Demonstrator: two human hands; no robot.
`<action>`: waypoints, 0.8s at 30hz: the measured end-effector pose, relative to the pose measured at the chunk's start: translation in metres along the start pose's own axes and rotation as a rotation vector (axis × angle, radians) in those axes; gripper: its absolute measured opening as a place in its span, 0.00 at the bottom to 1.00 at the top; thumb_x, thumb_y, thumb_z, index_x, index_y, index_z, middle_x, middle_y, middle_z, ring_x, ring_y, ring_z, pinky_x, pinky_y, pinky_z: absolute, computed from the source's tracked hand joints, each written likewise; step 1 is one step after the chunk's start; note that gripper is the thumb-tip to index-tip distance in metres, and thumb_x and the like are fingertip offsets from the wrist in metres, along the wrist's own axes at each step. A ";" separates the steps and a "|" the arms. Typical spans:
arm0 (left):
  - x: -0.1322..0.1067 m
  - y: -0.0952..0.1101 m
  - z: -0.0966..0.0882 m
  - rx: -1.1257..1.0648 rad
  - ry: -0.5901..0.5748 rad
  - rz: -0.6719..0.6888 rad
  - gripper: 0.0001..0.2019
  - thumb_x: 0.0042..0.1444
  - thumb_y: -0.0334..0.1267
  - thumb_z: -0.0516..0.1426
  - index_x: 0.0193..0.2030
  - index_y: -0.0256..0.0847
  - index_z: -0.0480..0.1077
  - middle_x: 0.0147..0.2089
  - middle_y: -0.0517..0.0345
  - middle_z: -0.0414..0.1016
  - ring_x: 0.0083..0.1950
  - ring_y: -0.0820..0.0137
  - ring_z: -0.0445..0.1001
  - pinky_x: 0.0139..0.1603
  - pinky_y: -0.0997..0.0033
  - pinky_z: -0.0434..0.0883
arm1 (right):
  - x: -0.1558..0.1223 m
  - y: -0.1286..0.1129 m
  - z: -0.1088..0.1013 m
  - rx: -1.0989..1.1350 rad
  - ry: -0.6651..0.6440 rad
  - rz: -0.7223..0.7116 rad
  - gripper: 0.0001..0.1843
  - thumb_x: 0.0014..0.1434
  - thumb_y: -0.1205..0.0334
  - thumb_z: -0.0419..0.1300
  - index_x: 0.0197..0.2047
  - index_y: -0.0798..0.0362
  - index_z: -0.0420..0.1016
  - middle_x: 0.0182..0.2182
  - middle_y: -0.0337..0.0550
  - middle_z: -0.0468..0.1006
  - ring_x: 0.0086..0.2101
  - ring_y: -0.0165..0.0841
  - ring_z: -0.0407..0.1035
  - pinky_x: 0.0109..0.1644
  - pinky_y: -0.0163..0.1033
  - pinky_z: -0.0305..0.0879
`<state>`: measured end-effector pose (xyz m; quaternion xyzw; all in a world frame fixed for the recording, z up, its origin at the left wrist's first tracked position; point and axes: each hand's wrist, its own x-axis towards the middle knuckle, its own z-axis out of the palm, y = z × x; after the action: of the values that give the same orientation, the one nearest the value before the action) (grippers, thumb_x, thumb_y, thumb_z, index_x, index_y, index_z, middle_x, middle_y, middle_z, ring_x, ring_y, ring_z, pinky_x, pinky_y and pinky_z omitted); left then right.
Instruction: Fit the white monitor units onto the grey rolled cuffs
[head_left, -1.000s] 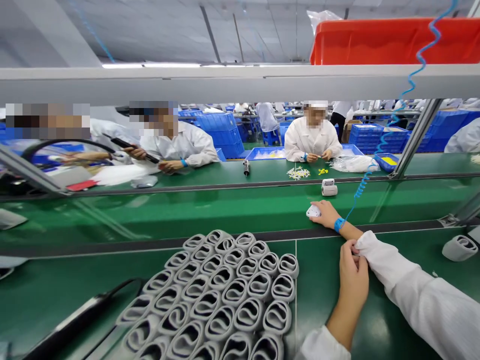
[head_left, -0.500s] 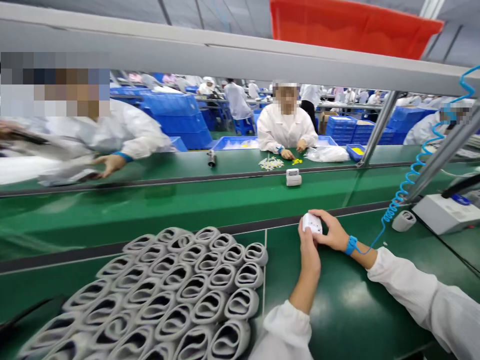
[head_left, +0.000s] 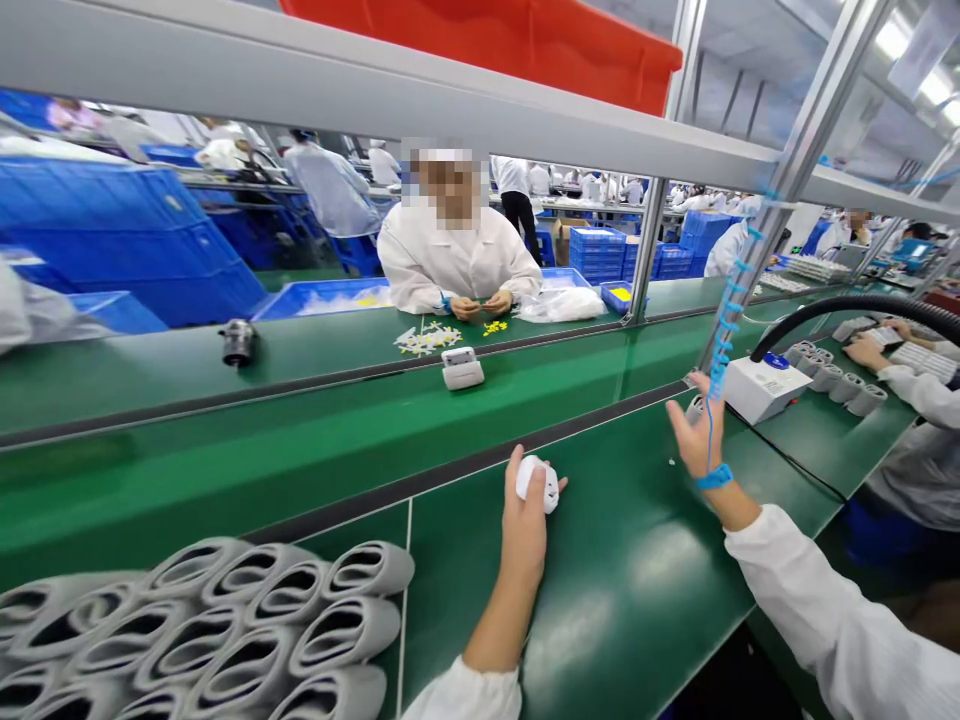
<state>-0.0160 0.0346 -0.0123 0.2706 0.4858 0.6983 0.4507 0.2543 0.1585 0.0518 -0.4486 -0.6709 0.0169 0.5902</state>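
Observation:
My left hand is wrapped round a small white plastic device with rounded edges and dark marks on its right side. It holds the device above the green tabletop. My right hand is apart from it, off to the right, with the thumb out and fingers extended and nothing seen in it. Behind that hand, a rolled grey cuff is mostly hidden. On the right wrist is a blue strap with a coiled blue cord.
Many rolled grey cuffs stand at the lower left. A white device on a cuff sits on the green belt. A white box with black hose and a metal post are right. A co-worker sits opposite.
My right hand has let go of the white device and moved right, towards the cuff by the white box. My left hand keeps the device. The view has turned right.

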 end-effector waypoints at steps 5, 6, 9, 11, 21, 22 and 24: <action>-0.002 -0.002 -0.002 0.039 0.008 0.024 0.42 0.72 0.67 0.57 0.84 0.51 0.56 0.62 0.48 0.80 0.56 0.60 0.85 0.59 0.56 0.85 | 0.023 0.072 -0.022 -0.309 -0.065 0.288 0.46 0.62 0.42 0.68 0.76 0.55 0.64 0.69 0.67 0.65 0.71 0.62 0.57 0.77 0.72 0.52; -0.002 -0.002 -0.002 0.042 0.004 0.019 0.42 0.72 0.69 0.55 0.84 0.50 0.58 0.61 0.47 0.81 0.53 0.60 0.86 0.56 0.56 0.85 | 0.023 0.081 -0.024 -0.344 -0.135 0.338 0.49 0.60 0.41 0.69 0.77 0.56 0.64 0.70 0.68 0.64 0.72 0.63 0.57 0.77 0.72 0.52; -0.003 0.002 -0.001 -0.019 -0.026 -0.003 0.43 0.70 0.73 0.53 0.81 0.46 0.63 0.62 0.43 0.81 0.52 0.58 0.86 0.49 0.59 0.86 | 0.018 0.097 -0.026 -0.326 -0.354 0.412 0.53 0.54 0.44 0.71 0.77 0.59 0.65 0.67 0.67 0.69 0.70 0.63 0.62 0.77 0.69 0.55; -0.004 0.006 0.001 -0.081 -0.040 -0.019 0.45 0.68 0.76 0.53 0.78 0.44 0.66 0.63 0.41 0.81 0.54 0.56 0.86 0.48 0.60 0.86 | 0.016 0.098 -0.025 -0.225 -0.446 0.413 0.51 0.54 0.46 0.70 0.76 0.57 0.66 0.63 0.62 0.74 0.65 0.60 0.69 0.76 0.67 0.59; -0.019 0.018 0.015 -0.041 -0.125 -0.025 0.48 0.65 0.81 0.50 0.74 0.43 0.72 0.62 0.41 0.83 0.59 0.52 0.83 0.62 0.55 0.79 | -0.016 0.000 0.003 0.972 -0.707 0.770 0.36 0.64 0.43 0.75 0.68 0.43 0.67 0.55 0.50 0.81 0.53 0.49 0.81 0.46 0.55 0.86; -0.022 0.016 0.016 -0.031 -0.137 -0.026 0.48 0.65 0.81 0.50 0.73 0.43 0.73 0.62 0.41 0.83 0.61 0.52 0.82 0.64 0.55 0.77 | -0.022 -0.010 0.005 1.048 -0.786 0.796 0.36 0.65 0.43 0.75 0.69 0.43 0.67 0.54 0.50 0.81 0.52 0.48 0.82 0.45 0.52 0.85; -0.029 0.014 0.020 -0.015 -0.164 -0.043 0.49 0.65 0.82 0.48 0.73 0.43 0.73 0.64 0.40 0.83 0.63 0.51 0.81 0.65 0.55 0.76 | -0.034 -0.024 0.008 1.150 -0.925 0.851 0.37 0.67 0.43 0.74 0.70 0.44 0.66 0.53 0.51 0.82 0.50 0.48 0.83 0.43 0.48 0.84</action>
<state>0.0082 0.0161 0.0096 0.3130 0.4479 0.6674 0.5060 0.2306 0.1267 0.0366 -0.2408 -0.5058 0.7570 0.3363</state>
